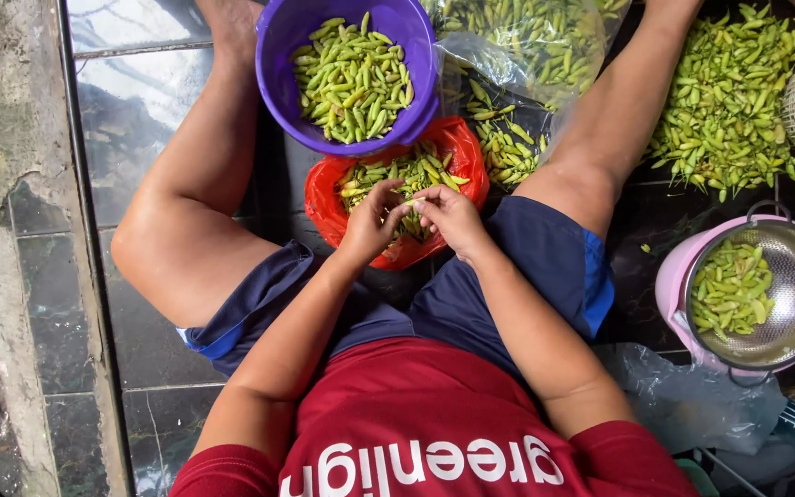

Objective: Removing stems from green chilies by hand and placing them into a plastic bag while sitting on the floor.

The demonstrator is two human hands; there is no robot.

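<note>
My left hand (372,218) and right hand (450,216) both pinch one green chili (413,200) between their fingertips, just above the red bag (324,207) of chilies. Beyond the bag sits the purple bucket (278,64).

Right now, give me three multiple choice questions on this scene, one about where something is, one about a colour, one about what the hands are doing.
1. Where is the metal strainer?
A. inside the purple bucket
B. on a pink tub at the person's right
C. on the person's lap

2. What colour is the bag under the hands?
A. red
B. white
C. black

3. What are the left hand and right hand doing?
A. resting flat on the knees
B. lifting the purple bucket
C. pinching one green chili between them

Answers: 1 B, the strainer sits in the pink tub. 2 A, its plastic shows red around the chilies. 3 C, both sets of fingertips meet on one chili above the bag.
</note>
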